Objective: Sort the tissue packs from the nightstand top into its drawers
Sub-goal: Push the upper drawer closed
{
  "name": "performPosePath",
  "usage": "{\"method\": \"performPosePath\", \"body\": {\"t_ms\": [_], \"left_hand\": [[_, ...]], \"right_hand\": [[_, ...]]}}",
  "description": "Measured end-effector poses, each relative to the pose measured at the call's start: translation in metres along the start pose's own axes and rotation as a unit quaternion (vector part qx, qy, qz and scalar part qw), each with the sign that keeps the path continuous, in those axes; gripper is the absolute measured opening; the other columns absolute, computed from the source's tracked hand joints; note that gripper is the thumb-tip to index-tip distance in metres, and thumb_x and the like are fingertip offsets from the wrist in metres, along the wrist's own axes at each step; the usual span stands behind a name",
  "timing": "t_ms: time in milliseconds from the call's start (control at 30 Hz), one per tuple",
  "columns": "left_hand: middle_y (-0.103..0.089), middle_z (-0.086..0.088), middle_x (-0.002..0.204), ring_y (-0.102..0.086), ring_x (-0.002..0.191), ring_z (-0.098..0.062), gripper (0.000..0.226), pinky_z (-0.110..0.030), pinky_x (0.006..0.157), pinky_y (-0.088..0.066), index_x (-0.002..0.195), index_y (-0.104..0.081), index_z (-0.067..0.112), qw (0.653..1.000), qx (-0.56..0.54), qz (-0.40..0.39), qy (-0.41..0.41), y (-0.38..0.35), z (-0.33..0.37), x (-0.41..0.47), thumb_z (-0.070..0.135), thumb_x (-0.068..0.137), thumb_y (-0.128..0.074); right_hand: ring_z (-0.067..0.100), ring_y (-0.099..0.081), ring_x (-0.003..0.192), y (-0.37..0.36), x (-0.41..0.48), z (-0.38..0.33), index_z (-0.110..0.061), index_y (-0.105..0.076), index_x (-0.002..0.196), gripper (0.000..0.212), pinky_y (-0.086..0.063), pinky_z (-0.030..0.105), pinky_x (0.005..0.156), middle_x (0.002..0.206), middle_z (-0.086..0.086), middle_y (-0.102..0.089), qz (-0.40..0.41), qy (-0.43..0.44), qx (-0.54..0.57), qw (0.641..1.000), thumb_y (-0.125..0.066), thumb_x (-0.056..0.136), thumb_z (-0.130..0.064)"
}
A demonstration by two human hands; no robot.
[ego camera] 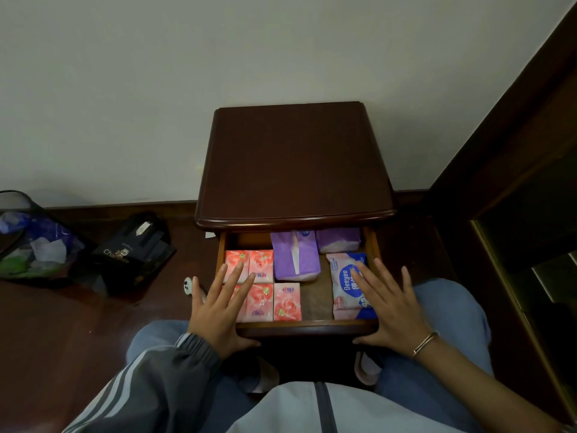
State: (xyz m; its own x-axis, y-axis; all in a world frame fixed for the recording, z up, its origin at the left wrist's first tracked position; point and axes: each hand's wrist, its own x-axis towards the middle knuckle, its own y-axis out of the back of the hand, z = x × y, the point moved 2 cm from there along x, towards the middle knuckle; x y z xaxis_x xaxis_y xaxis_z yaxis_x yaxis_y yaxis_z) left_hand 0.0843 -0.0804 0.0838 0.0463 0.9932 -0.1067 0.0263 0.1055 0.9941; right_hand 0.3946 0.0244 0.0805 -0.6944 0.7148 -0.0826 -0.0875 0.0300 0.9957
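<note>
Head view: 2 hands point(218, 310) point(390, 307) on drawer front point(307, 328)

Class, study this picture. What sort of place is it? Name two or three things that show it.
Probably a bedroom in a home: a dark wooden nightstand stands against a plain wall, its open drawer holds tissue packs, and a waste bin sits on the wooden floor.

In the lower middle of the frame the left hand point(218, 310) and the right hand point(388, 310) are held well apart, palms down, fingers straight and spread, pointing up-frame.
</note>
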Motion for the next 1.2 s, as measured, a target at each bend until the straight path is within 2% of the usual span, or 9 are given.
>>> {"method": "performPosePath", "body": {"t_ms": [100, 233, 400, 567, 667, 767, 933, 1100, 1200], "left_hand": [[-0.028, -0.010, 0.151, -0.019, 0.141, -0.032, 0.139, -0.077, 0.091, -0.024, 0.143, -0.033, 0.019, 1.000, -0.014, 0.008, 0.018, -0.004, -0.007, -0.001, 0.082, 0.026, -0.070], [-0.026, -0.009, 0.154, 0.003, 0.148, -0.023, 0.138, -0.076, 0.095, -0.020, 0.146, -0.030, 0.019, 0.999, -0.020, 0.022, 0.019, -0.010, -0.012, 0.000, 0.084, 0.030, -0.068], [-0.030, -0.010, 0.153, -0.020, 0.143, -0.029, 0.131, -0.073, 0.099, -0.019, 0.147, -0.028, 0.016, 0.990, -0.078, 0.071, 0.090, -0.008, -0.003, 0.025, 0.061, 0.039, -0.086], [0.009, 0.000, 0.158, 0.002, 0.148, -0.026, 0.123, -0.062, 0.111, 0.000, 0.145, 0.010, 0.028, 0.977, -0.068, 0.088, 0.182, 0.010, -0.020, 0.101, 0.057, 0.063, -0.077], [0.000, -0.003, 0.161, 0.002, 0.148, -0.026, 0.112, -0.063, 0.111, 0.000, 0.152, 0.000, 0.025, 0.978, -0.039, 0.076, 0.188, 0.011, -0.036, 0.126, 0.058, 0.071, -0.070], [-0.011, -0.001, 0.160, -0.006, 0.148, -0.026, 0.092, -0.065, 0.111, -0.007, 0.152, -0.014, 0.025, 0.978, -0.042, 0.073, 0.191, 0.001, -0.045, 0.134, 0.058, 0.080, -0.060], [-0.027, -0.004, 0.156, -0.020, 0.145, -0.029, 0.089, -0.067, 0.107, -0.010, 0.148, -0.029, 0.023, 0.971, -0.044, 0.093, 0.214, -0.012, -0.044, 0.139, 0.045, 0.073, -0.073], [-0.024, -0.003, 0.157, -0.019, 0.145, -0.027, 0.092, -0.066, 0.108, -0.012, 0.149, -0.026, 0.026, 0.971, -0.034, 0.083, 0.221, -0.009, -0.044, 0.138, 0.040, 0.073, -0.074], [-0.015, 0.000, 0.160, -0.012, 0.147, -0.026, 0.091, -0.064, 0.109, -0.014, 0.152, -0.014, 0.028, 0.974, -0.023, 0.049, 0.219, -0.005, -0.045, 0.138, 0.048, 0.079, -0.065]], "right_hand": [[0.023, 0.005, 0.146, 0.001, 0.001, 0.001, -0.013, -0.030, 0.141, 0.129, -0.020, 0.065, 0.100, 0.150, 0.006, -0.026, 0.022, -0.008, 0.002, 1.000, -0.062, 0.038, -0.085], [0.027, -0.014, 0.141, 0.000, 0.001, 0.001, -0.012, -0.032, 0.140, 0.131, -0.020, 0.066, 0.099, 0.150, 0.007, -0.027, 0.025, -0.016, -0.003, 1.000, -0.063, 0.036, -0.085], [0.026, -0.025, 0.139, 0.006, 0.022, 0.016, -0.012, -0.029, 0.144, 0.130, -0.025, 0.066, 0.103, 0.150, 0.008, -0.035, 0.054, -0.141, 0.043, 0.988, -0.078, 0.039, -0.070], [0.026, -0.002, 0.147, 0.016, 0.098, 0.035, -0.015, -0.001, 0.150, 0.123, -0.005, 0.057, 0.112, 0.159, 0.005, -0.008, 0.044, -0.207, 0.029, 0.977, -0.071, 0.062, -0.063], [0.022, -0.002, 0.147, 0.010, 0.127, 0.044, -0.017, -0.006, 0.151, 0.106, -0.007, 0.058, 0.113, 0.159, 0.001, -0.008, 0.029, -0.208, 0.035, 0.977, -0.065, 0.073, -0.058], [0.023, -0.017, 0.145, 0.000, 0.135, 0.045, -0.016, -0.023, 0.148, 0.092, -0.013, 0.060, 0.111, 0.156, 0.002, -0.024, 0.073, -0.226, 0.049, 0.970, -0.066, 0.076, -0.051], [0.033, -0.039, 0.135, -0.009, 0.140, 0.038, -0.006, -0.042, 0.138, 0.083, -0.025, 0.067, 0.102, 0.144, 0.013, -0.044, 0.139, -0.240, 0.030, 0.960, -0.077, 0.070, -0.038], [0.034, -0.037, 0.136, -0.006, 0.140, 0.036, -0.005, -0.040, 0.140, 0.082, -0.024, 0.067, 0.103, 0.145, 0.014, -0.042, 0.114, -0.239, 0.021, 0.964, -0.075, 0.072, -0.035], [0.028, -0.019, 0.144, 0.000, 0.139, 0.033, -0.010, -0.021, 0.148, 0.080, -0.016, 0.062, 0.109, 0.155, 0.008, -0.024, 0.044, -0.250, 0.026, 0.967, -0.061, 0.085, -0.037]]}}
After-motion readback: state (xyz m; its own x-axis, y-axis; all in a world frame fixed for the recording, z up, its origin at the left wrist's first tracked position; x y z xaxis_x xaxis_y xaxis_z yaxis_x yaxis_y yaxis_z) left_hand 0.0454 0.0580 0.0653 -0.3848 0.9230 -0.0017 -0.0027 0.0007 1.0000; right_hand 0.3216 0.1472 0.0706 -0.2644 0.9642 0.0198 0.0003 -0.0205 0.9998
